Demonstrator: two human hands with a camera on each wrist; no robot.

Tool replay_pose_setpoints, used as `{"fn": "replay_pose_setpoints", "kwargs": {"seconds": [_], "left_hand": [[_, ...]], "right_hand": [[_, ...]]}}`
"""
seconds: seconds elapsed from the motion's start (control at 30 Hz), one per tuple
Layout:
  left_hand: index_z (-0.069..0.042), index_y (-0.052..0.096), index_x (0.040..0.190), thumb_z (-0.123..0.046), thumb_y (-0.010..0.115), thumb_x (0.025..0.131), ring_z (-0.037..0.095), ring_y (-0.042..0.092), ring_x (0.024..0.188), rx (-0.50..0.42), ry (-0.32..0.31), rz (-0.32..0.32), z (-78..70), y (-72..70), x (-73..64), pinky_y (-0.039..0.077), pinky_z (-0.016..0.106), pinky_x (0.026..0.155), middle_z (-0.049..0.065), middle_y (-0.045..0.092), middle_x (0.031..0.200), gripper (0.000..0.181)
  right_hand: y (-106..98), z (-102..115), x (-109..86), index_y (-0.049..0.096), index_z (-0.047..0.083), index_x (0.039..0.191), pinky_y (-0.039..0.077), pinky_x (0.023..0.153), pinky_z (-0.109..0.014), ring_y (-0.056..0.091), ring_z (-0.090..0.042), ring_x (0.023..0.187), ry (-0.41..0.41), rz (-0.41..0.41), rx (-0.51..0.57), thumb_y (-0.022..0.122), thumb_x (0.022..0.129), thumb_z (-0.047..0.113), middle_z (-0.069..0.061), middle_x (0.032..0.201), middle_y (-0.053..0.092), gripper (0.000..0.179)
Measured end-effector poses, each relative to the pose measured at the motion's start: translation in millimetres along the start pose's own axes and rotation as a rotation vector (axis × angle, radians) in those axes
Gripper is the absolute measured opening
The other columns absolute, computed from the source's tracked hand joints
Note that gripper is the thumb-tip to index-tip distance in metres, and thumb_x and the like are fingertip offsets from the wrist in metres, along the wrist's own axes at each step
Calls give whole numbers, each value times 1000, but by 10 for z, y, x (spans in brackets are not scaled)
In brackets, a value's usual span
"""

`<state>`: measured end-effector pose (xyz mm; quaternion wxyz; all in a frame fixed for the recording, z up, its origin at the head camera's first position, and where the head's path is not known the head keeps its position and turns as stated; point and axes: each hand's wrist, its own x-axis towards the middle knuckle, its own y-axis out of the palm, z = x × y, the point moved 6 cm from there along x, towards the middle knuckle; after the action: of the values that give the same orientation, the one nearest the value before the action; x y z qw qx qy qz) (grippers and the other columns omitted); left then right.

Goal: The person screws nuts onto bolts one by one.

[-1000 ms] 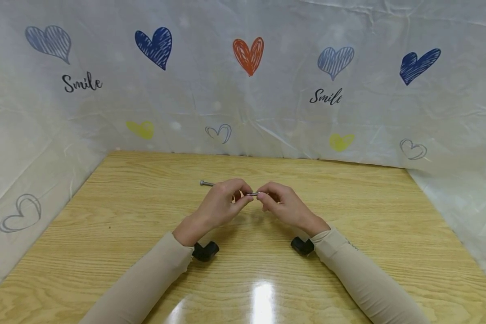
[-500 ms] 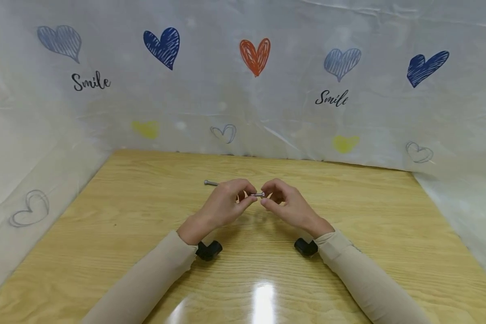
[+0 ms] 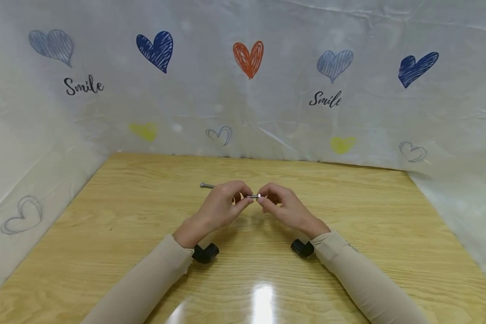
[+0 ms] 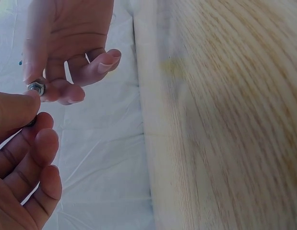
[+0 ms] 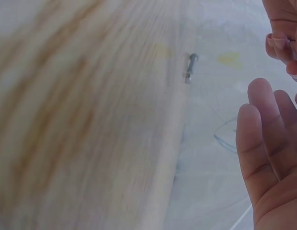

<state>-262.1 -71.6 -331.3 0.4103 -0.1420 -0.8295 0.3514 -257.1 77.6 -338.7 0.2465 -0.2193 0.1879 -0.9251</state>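
Over the middle of the table (image 3: 146, 252), my left hand (image 3: 216, 204) pinches a small metal bolt (image 3: 253, 196) between thumb and fingers. The bolt lies level, its end pointing right. A hex nut (image 3: 259, 195) sits at that end. My right hand (image 3: 287, 207) has thumb and index finger pinching the nut. The left wrist view shows the nut (image 4: 37, 88) with the bolt's end inside it, at the right hand's (image 4: 76, 43) thumb and finger. In the right wrist view the right hand's (image 5: 273, 163) other fingers are loosely bent; the nut is hidden there.
Another bolt (image 3: 206, 185) lies on the table behind my left hand, partly hidden by it; the right wrist view shows this bolt (image 5: 191, 67) with what looks like a nut on its end. A white sheet (image 3: 283, 103) with printed hearts borders the table.
Half a second ago the right fingertips were spread a little off the nut; now they are back on it, as one second ago. The left hand keeps its pinch. The head view shifted slightly.
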Motion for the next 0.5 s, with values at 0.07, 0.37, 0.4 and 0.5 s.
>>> {"fn": "replay_pose_setpoints", "kwargs": {"seconds": [0.07, 0.37, 0.4, 0.5], "left_hand": [[-12, 66, 90, -9, 71, 87, 5, 50, 64, 1, 2, -6, 0, -8, -14, 45, 22, 56, -4, 63, 83, 6], [-11, 66, 90, -8, 71, 87, 5, 50, 63, 7, 7, -8, -13, -7, -11, 45, 21, 56, -3, 63, 83, 6], [-11, 66, 90, -8, 71, 87, 5, 51, 63, 6, 5, -9, -12, -7, -9, 45, 21, 56, -3, 63, 83, 7], [-11, 66, 90, -8, 71, 86, 5, 51, 63, 4, 0, -6, -6, -2, -4, 45, 21, 56, -3, 64, 83, 7]], "right_hand": [[14, -7, 8, 60, 1, 107, 52, 70, -40, 63, -40, 78, 6, 8, -1, 52, 100, 11, -10, 97, 61, 14], [7, -45, 4, 57, 5, 118, 50, 67, -34, 63, -33, 81, 55, 0, -31, 54, 99, 14, -10, 104, 62, 21], [5, -48, 3, 56, 6, 119, 50, 67, -34, 63, -30, 81, 57, -4, -36, 55, 98, 14, -9, 104, 61, 22], [-3, -43, 3, 54, 5, 120, 49, 65, -34, 62, -25, 79, 44, -19, -48, 58, 96, 11, -7, 104, 59, 25]]}}
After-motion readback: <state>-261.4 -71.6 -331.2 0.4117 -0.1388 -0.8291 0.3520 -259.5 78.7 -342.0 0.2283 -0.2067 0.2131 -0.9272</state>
